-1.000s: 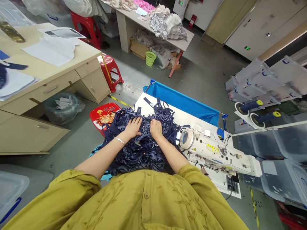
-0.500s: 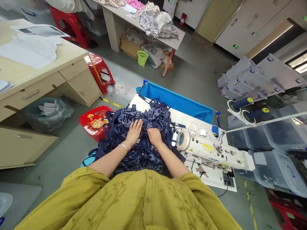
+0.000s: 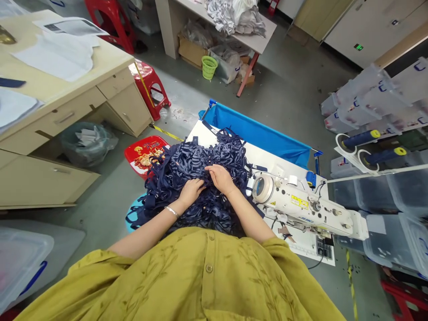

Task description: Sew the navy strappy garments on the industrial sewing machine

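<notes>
A big heap of dark navy patterned fabric pieces and straps (image 3: 187,169) covers the left part of the white sewing table (image 3: 264,157). My left hand (image 3: 191,191) rests on top of the heap with its fingers curled into the pieces. My right hand (image 3: 220,177) lies just right of it, fingers bent and pinching at the fabric. A white sewing machine (image 3: 301,206) stands to the right of both hands. A silver bracelet (image 3: 171,210) is on my left wrist.
A blue fabric bin (image 3: 257,133) hangs off the table's far edge. A red stool (image 3: 144,154) stands left of the heap, a beige desk (image 3: 60,98) beyond it. Clear plastic bins (image 3: 384,209) line the right side. A green basket (image 3: 209,67) sits by the far table.
My left hand has drawn back toward me and curled its fingers; my right hand has shifted slightly forward on the heap. The view has tilted a little.
</notes>
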`<act>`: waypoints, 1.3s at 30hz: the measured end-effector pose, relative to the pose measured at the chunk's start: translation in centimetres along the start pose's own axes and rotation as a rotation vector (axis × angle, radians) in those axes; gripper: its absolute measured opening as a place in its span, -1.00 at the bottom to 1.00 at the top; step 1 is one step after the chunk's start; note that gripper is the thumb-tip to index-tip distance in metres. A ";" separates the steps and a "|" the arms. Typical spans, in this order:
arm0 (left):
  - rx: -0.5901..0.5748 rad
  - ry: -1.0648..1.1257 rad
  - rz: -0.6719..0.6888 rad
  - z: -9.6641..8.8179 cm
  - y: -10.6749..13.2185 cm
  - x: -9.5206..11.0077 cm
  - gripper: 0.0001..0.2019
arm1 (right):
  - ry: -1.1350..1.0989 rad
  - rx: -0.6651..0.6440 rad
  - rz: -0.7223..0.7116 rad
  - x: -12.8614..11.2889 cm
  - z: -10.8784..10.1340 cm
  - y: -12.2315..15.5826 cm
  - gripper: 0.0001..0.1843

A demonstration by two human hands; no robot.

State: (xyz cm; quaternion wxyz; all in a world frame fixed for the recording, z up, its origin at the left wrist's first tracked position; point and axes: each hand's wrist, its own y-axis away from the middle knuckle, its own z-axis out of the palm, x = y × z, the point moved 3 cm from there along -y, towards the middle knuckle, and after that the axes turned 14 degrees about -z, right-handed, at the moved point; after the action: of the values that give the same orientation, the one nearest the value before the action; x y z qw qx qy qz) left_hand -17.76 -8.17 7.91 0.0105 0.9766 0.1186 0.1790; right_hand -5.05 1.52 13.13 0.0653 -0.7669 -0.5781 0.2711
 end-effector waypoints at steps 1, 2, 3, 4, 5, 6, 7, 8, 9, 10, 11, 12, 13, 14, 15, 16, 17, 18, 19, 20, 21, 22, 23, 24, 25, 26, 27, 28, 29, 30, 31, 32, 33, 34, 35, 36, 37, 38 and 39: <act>-0.011 -0.007 0.030 -0.2 0.3 0.1 -0.84 | 0.025 -0.077 -0.024 -0.1 -0.1 -0.1 -0.66; -0.025 -0.014 0.054 -0.3 0.5 0.2 -0.81 | 0.045 -0.141 -0.020 0.0 -0.2 0.1 -0.67; -0.040 -0.023 0.069 -0.3 0.7 0.3 -0.76 | 0.057 -0.187 -0.004 0.0 -0.2 0.6 -0.68; -0.055 -0.032 0.073 -0.3 0.9 0.2 -0.72 | 0.062 -0.215 0.013 0.0 -0.1 1.2 -0.70; -0.068 -0.041 0.065 -0.3 1.0 0.2 -0.69 | 0.065 -0.232 0.031 -0.1 0.0 2.0 -0.72; -0.080 -0.048 0.051 -0.2 1.1 0.1 -0.66 | 0.072 -0.251 0.050 -0.2 0.2 2.8 -0.73; -0.090 -0.054 0.037 -0.1 1.3 -0.1 -0.63 | 0.083 -0.267 0.074 -0.4 0.3 3.5 -0.73; -0.101 -0.059 0.027 0.0 1.4 -0.2 -0.59 | 0.096 -0.279 0.102 -0.6 0.5 4.2 -0.73; -0.115 -0.061 0.024 0.0 1.5 -0.3 -0.57 | 0.110 -0.288 0.129 -0.8 0.5 4.7 -0.72; -0.131 -0.062 0.029 0.0 1.7 -0.3 -0.55 | 0.121 -0.295 0.152 -1.0 0.5 5.1 -0.71; -0.148 -0.064 0.038 0.0 1.9 -0.4 -0.56 | 0.127 -0.303 0.167 -1.1 0.5 5.3 -0.71; -0.162 -0.066 0.048 0.0 2.1 -0.4 -0.58 | 0.129 -0.310 0.175 -1.3 0.5 5.5 -0.70; -0.174 -0.068 0.057 0.0 2.3 -0.4 -0.60 | 0.127 -0.317 0.177 -1.4 0.4 5.5 -0.70; -0.183 -0.070 0.064 -0.1 2.5 -0.3 -0.62 | 0.123 -0.320 0.179 -1.4 0.4 5.5 -0.69; -0.188 -0.072 0.069 -0.1 2.6 -0.3 -0.63 | 0.122 -0.323 0.180 -1.4 0.3 5.4 -0.68; -0.190 -0.073 0.071 -0.1 2.7 -0.2 -0.63 | 0.125 -0.330 0.176 -1.4 0.3 5.3 -0.68; -0.191 -0.074 0.072 -0.1 2.8 -0.1 -0.63 | 0.131 -0.343 0.161 -1.4 0.3 5.2 -0.68; -0.191 -0.073 0.073 0.0 2.8 0.0 -0.63 | 0.141 -0.361 0.135 -1.4 0.4 5.1 -0.69; -0.191 -0.072 0.075 0.0 2.8 0.0 -0.63 | 0.153 -0.379 0.100 -1.5 0.4 4.9 -0.70; -0.190 -0.071 0.078 0.0 2.8 0.0 -0.64 | 0.165 -0.395 0.061 -1.6 0.5 4.7 -0.71; -0.190 -0.069 0.082 0.1 2.8 0.1 -0.64 | 0.172 -0.403 0.020 -1.7 0.5 4.5 -0.72; -0.189 -0.068 0.088 0.2 2.8 0.1 -0.64 | 0.166 -0.399 -0.023 -2.0 0.5 4.2 -0.72; -0.188 -0.065 0.095 0.2 2.7 0.0 -0.65 | 0.147 -0.379 -0.064 -2.4 0.4 3.8 -0.72; -0.187 -0.062 0.104 0.3 2.7 0.0 -0.65 | 0.113 -0.336 -0.101 -2.8 0.2 3.4 -0.72; -0.185 -0.057 0.115 0.4 2.7 0.0 -0.66 | 0.069 -0.270 -0.125 -3.3 -0.1 2.8 -0.72; -0.181 -0.051 0.127 0.4 2.6 0.0 -0.66 | 0.024 -0.184 -0.131 -3.6 -0.4 2.2 -0.71; -0.175 -0.044 0.137 0.5 2.6 0.0 -0.66 | -0.014 -0.088 -0.116 -3.8 -0.9 1.6 -0.70; -0.164 -0.035 0.147 0.5 2.6 -0.1 -0.66 | -0.040 0.003 -0.082 -3.9 -1.3 1.0 -0.69; -0.152 -0.026 0.156 0.6 2.7 -0.1 -0.67 | -0.052 0.070 -0.034 -3.7 -1.6 0.5 -0.68; -0.138 -0.014 0.161 0.6 2.8 -0.1 -0.68 | -0.051 0.101 0.021 -3.4 -1.7 0.1 -0.68; -0.121 -0.001 0.162 0.7 3.0 -0.1 -0.70 | -0.044 0.091 0.081 -2.9 -1.7 -0.2 -0.68; -0.101 0.015 0.154 0.7 3.2 -0.1 -0.71 | -0.039 0.044 0.142 -2.5 -1.5 -0.3 -0.69; -0.076 0.032 0.134 0.7 3.5 -0.1 -0.73 | -0.041 -0.028 0.205 -2.0 -1.1 -0.2 -0.70; -0.048 0.048 0.100 0.7 3.7 -0.2 -0.71 | -0.053 -0.109 0.261 -1.6 -0.6 0.0 -0.71; -0.016 0.064 0.058 0.5 4.0 -0.2 -0.66 | -0.071 -0.181 0.303 -1.3 -0.1 0.4 -0.72; 0.017 0.079 0.017 0.3 4.2 -0.3 -0.58 | -0.093 -0.234 0.330 -1.1 0.3 0.9 -0.74; 0.040 0.089 -0.013 0.0 4.4 -0.2 -0.49 | -0.112 -0.264 0.346 -1.1 0.7 1.4 -0.75; 0.044 0.087 -0.026 -0.3 4.5 -0.1 -0.40 | -0.125 -0.277 0.352 -1.1 0.9 1.9 -0.76; 0.029 0.075 -0.021 -0.6 4.4 0.0 -0.33 | -0.131 -0.278 0.354 -1.1 1.1 2.3 -0.78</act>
State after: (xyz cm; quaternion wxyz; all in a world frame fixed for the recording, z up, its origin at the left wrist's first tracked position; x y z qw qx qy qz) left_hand -16.94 -12.46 8.77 -0.0063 0.9679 0.1320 0.2136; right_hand -3.80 -0.50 11.66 -0.1272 -0.8388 -0.4692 0.2452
